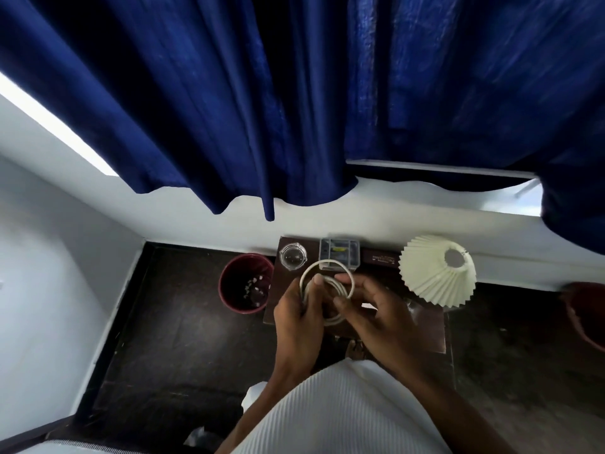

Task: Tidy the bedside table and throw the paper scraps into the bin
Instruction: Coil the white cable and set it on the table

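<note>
A white cable (pixel 313 267) is looped into a coil above the dark bedside table (pixel 425 326). My left hand (pixel 299 314) grips the coil at its left side, thumb on top. My right hand (pixel 376 309) holds the coil's right side, fingers curled around the strands. A dark red bin (pixel 229 286) stands on the floor left of the table, with several white paper scraps (pixel 253 288) inside it.
On the table's far edge are a clear glass jar (pixel 292 257), a clear plastic box (pixel 340 253) and a dark flat item (pixel 381 258). A pleated cream lampshade (pixel 437 273) stands at the right. Blue curtains (pixel 262 93) hang above. Another reddish container (pixel 586 312) sits far right.
</note>
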Demonstrator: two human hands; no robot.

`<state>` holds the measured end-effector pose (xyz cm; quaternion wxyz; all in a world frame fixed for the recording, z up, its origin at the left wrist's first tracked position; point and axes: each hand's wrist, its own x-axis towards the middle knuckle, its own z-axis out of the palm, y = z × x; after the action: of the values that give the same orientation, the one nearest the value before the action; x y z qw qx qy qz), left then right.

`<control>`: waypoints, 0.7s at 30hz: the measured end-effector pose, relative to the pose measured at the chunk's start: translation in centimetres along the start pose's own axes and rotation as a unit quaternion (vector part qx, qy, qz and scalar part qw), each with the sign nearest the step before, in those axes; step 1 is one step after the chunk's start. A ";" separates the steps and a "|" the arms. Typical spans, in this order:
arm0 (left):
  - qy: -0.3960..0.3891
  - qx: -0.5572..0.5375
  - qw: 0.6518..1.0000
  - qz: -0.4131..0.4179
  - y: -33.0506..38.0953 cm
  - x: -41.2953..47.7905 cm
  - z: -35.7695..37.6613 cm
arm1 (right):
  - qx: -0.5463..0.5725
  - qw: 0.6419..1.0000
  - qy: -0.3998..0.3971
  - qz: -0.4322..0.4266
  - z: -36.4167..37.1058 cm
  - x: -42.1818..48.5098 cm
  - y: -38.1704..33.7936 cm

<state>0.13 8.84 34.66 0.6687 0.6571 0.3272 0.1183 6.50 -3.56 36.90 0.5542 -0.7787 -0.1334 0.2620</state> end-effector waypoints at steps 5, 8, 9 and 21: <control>0.064 -0.023 0.998 0.017 0.6 0.5 3.3 | 0.010 1.000 -0.029 -0.003 -3.1 1.4 1.2; 0.073 -0.108 0.991 -0.032 0.5 0.8 4.9 | 0.047 0.998 -0.038 0.018 -4.7 2.0 2.5; 0.072 -0.117 0.989 -0.047 0.4 0.9 5.2 | 0.063 0.997 -0.042 0.028 -5.0 2.2 2.9; 0.030 0.003 0.996 -0.084 -3.3 1.2 6.8 | 0.023 0.998 -0.005 0.056 -5.5 5.4 7.0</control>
<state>4.17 3.71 30.59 0.6640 0.6256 0.4016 0.0800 13.44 -7.65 30.37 0.5559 -0.7705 -0.0868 0.2997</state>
